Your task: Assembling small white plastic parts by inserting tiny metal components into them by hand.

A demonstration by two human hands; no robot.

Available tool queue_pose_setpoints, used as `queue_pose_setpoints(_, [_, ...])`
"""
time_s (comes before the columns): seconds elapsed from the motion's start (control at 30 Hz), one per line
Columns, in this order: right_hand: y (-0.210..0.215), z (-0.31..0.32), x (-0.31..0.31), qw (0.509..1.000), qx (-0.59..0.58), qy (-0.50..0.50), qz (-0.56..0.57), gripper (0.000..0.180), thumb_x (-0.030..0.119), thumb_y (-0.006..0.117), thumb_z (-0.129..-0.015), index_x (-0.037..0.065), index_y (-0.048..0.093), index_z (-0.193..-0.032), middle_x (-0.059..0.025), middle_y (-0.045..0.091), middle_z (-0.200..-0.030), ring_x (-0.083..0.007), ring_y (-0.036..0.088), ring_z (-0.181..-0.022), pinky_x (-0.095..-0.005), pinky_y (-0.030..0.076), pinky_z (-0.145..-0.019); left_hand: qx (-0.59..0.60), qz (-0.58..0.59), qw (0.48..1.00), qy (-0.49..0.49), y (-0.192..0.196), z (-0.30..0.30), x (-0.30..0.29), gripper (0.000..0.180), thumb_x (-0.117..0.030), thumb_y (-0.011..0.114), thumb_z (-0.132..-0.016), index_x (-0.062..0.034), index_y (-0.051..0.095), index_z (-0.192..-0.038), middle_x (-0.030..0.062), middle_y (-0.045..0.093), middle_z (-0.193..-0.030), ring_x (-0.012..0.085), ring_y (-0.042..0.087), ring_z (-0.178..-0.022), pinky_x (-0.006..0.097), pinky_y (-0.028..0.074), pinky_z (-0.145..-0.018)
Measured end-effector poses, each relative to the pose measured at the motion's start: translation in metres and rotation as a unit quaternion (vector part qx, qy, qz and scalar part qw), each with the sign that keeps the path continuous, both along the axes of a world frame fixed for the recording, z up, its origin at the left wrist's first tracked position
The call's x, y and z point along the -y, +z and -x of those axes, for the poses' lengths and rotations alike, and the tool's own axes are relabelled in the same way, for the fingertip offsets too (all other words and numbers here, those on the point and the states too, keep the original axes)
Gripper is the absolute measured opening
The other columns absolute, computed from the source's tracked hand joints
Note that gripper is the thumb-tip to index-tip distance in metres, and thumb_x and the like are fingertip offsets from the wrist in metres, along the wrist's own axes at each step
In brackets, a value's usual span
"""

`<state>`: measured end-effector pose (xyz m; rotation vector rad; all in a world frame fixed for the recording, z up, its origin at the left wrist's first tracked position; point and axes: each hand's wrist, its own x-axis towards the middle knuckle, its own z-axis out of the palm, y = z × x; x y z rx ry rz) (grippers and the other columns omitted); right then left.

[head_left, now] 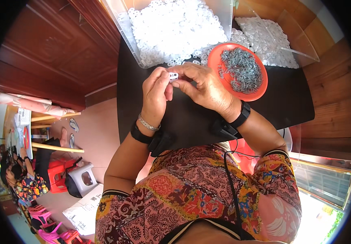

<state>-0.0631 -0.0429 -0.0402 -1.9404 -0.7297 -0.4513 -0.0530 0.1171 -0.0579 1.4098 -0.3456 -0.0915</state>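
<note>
- Black table [289,97]: its left edge runs down from 12 toward 7 o'clock, with pink floor [98,134] beyond it; the near edge sits just above the person's lap.
- Clear plastic bin [224,16] of small white plastic rings at 12 o'clock; loose rings spill over the tabletop at its front edge.
- Second clear container [301,36] of white pieces at 1 o'clock, its near wall tilted.
- Orange dish [261,87] heaped with small grey metal clips just right of the hands, nearly touching the right knuckles.
- Open room: bare black tabletop below the hands toward 6 o'clock, and a strip at 3 o'clock right of the dish.
- Left hand [155,95]: raised above the table, fingers curled, thumb and fingertips pinched on the small white piece [173,76].
- Right hand [206,87]: back facing up, fingers bent inward, fingertips closed on the same piece from the right.
- White piece held between both hands, off the table, just below the bin's front edge.
- Both wrists carry black bands; the left also wears a silver bracelet [148,123].
</note>
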Motion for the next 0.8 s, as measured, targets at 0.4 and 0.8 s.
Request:
queue_pose_setpoints(0.4, [-0.002, 0.002, 0.002, 0.992, 0.058, -0.049, 0.103, 0.016, 0.010, 0.064, -0.079, 0.002, 0.058, -0.093, -0.0156, 0.062, -0.083, -0.0344, 0.062, -0.073, -0.0407, 0.051, -0.062, 0.037, -0.040, 0.998, 0.020, -0.008, -0.002, 0.007, 0.025, -0.016, 0.047, -0.094, -0.0014, 0.051, -0.074, -0.0035, 0.040, -0.060, 0.0022, 0.034, -0.053, 0.020, 0.027, -0.046])
queue_pose_setpoints(0.8, [0.001, 0.008, 0.003, 0.990, 0.087, -0.031, 0.103, 0.013, 0.010, 0.063, -0.080, 0.003, 0.055, -0.087, -0.0125, 0.062, -0.074, -0.0315, 0.063, -0.068, -0.0382, 0.050, -0.056, 0.014, 0.006, 1.000, -0.017, -0.005, 0.005, 0.004, 0.025, -0.020, 0.044, -0.091, -0.0043, 0.049, -0.072, -0.0032, 0.040, -0.058, 0.0040, 0.034, -0.048, 0.020, 0.026, -0.044])
